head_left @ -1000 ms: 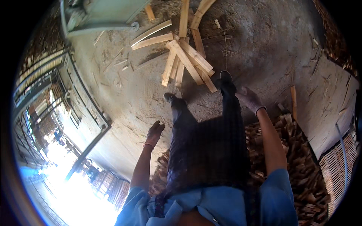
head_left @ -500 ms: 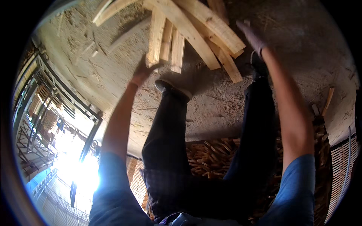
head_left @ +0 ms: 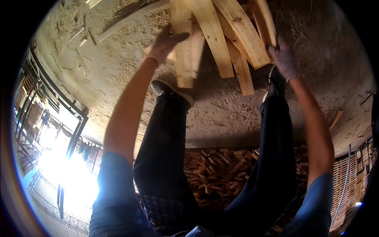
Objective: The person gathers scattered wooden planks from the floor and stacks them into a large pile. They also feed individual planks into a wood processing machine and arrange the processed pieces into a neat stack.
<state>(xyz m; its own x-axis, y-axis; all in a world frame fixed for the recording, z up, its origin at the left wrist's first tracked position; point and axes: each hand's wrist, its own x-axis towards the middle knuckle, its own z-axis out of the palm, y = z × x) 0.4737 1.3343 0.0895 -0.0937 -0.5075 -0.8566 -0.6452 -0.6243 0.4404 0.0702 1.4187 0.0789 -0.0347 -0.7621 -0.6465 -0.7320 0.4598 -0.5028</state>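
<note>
My left hand (head_left: 165,44), in a greyish glove, is at the left edge of a pale wooden board (head_left: 182,65), its thumb lying over the face and its fingers partly hidden along the side. My gloved right hand (head_left: 285,60) has its fingers on the near end of another board (head_left: 265,19), which is tilted on edge at the right of the pile. Between my hands, several boards fan out, among them a knotty one (head_left: 213,37), a wide one (head_left: 244,33) and a shorter end (head_left: 241,73) beneath them.
My shoes (head_left: 167,90) stand close to the near board ends. The dusty floor (head_left: 225,114) carries splinters, and a long strip (head_left: 132,20) lies at far left. Behind my legs is a heap of small wood pieces (head_left: 215,170). A dark metal frame (head_left: 75,138) stands left.
Both hands have closed in on the boards. The left board has shifted right over its neighbour, and the right board has tipped up on edge. The view has shifted slightly.
</note>
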